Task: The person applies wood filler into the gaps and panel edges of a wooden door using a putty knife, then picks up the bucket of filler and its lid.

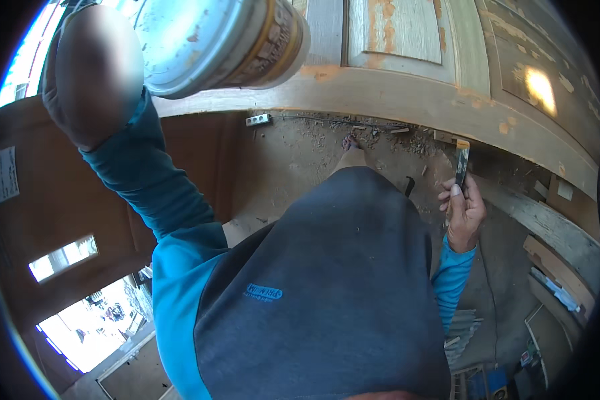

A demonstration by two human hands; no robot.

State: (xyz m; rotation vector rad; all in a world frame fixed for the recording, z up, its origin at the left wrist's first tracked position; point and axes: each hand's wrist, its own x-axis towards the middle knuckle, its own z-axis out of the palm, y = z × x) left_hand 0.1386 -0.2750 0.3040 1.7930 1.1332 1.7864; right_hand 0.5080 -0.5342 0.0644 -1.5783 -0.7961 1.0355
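My right hand (465,217) is closed around a dark putty knife (462,163), whose blade end carries orange filler. It is beside the near edge of a pale wooden panelled door (393,87), which has orange filler smears on its frame and panels. At the upper left, my left hand (93,77) is raised beside a large white tub (260,47) with a brown and yellow label. A blurred patch covers most of that hand, so its fingers and whether it grips the tub are hidden. Smudges mark the tub's pale round end.
A white power strip (257,120) with a dark cable lies on the floor among wood shavings. Brown panels (53,193) stand at the left. Wooden boards (547,217) lie at the right. My bare foot (351,142) is below the door's edge.
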